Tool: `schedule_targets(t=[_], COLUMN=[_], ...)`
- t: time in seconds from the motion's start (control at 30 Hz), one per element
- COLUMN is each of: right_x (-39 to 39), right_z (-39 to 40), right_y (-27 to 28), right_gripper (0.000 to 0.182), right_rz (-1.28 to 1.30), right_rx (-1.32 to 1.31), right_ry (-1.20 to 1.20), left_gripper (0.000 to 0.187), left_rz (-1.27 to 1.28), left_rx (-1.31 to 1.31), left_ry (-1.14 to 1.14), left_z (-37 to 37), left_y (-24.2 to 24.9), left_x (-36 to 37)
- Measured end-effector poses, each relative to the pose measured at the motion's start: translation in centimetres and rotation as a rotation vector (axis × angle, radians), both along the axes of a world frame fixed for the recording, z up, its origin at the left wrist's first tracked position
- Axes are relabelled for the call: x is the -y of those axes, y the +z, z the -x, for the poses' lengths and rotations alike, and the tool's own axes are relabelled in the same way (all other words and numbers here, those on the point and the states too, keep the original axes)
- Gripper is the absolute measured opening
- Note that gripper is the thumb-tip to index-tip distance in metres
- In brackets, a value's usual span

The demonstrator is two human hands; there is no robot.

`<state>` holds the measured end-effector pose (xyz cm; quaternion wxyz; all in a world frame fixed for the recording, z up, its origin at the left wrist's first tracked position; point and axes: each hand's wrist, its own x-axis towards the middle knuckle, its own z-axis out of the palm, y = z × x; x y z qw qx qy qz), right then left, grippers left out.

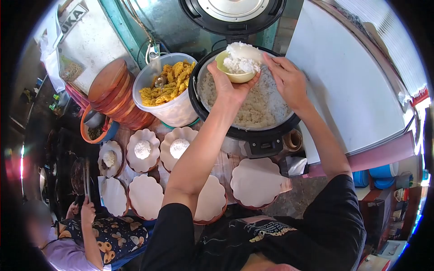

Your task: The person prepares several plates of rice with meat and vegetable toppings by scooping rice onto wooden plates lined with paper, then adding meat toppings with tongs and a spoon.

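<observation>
My left hand [231, 88] cups a small yellow-green bowl [220, 59] from below, tilted a little over the cooker. White rice [240, 64] is heaped in it. Closed around the handle end of a pale, translucent rice paddle [253, 52], my right hand [288, 83] holds the blade against the top of the heap. Part of the paddle blends with the rice. Below both hands, the large black rice cooker [293, 122] stands with its lid [233, 22] raised and plenty of cooked rice [255, 110] inside.
Several paper-lined scalloped plates [256, 180] stand on the table, some bearing a rice mound [142, 149]. A white bucket [174, 110] of yellow fried food and stacked brown plates [113, 92] are left of the cooker. Another person [97, 235] works at a dark stove at lower left.
</observation>
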<state>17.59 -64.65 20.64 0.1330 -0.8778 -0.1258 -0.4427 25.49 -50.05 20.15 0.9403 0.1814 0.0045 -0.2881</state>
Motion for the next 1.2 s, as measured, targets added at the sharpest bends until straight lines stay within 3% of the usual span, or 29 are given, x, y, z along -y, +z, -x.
schedule_targets(t=[0.27,0.47,0.5,0.6,0.7,0.8,0.9,1.0,1.1,1.2], right_x=[0.3,3.2,3.6,5.4,5.7,4.9,3.8,3.5,3.6,2.1], right_z=[1.5,2.0,1.5,-0.1,-3.0,-4.0,-4.3,-3.7,-1.8,-1.2], right_y=[-1.9,-2.0,-0.4,5.2,5.1,3.8,3.1,3.7,5.1,3.0], right_gripper=[0.044,0.032,0.028,0.027,0.025,0.025,0.02,0.02,0.018,0.017], right_rz=[-0.164,-0.551,-0.713,-0.839,-0.444,-0.19,-0.049,-0.126,-0.373,-0.342], right_rx=[0.048,-0.048,-0.11,-0.591,-0.832,-0.697,-0.398,-0.221,-0.255,-0.653], right_ry=[-0.046,-0.092,-0.073,0.112,0.101,0.067,0.085,0.037,0.093,0.193], left_gripper=[0.057,0.061,0.062,0.064,0.063,0.062,0.059,0.058,0.058,0.058], left_rz=[0.027,-0.027,-0.056,-0.179,-0.249,-0.295,-0.296,-0.292,-0.326,-0.366], left_rx=[-0.08,0.058,0.071,0.106,0.216,0.316,0.336,0.249,0.192,0.241], left_ry=[0.023,0.048,0.036,-0.029,-0.132,-0.211,-0.277,-0.228,-0.158,-0.134], left_z=[-0.4,-2.0,-2.1,-2.5,-2.3,-2.9,-2.7,-2.5,-2.7,-3.2], left_y=[1.0,1.1,0.8,0.2,0.5,0.1,-0.8,-0.8,-1.6,-2.0], left_x=[0.9,0.5,0.4,0.0,-0.4,-0.8,-1.3,-1.3,-2.0,-1.9])
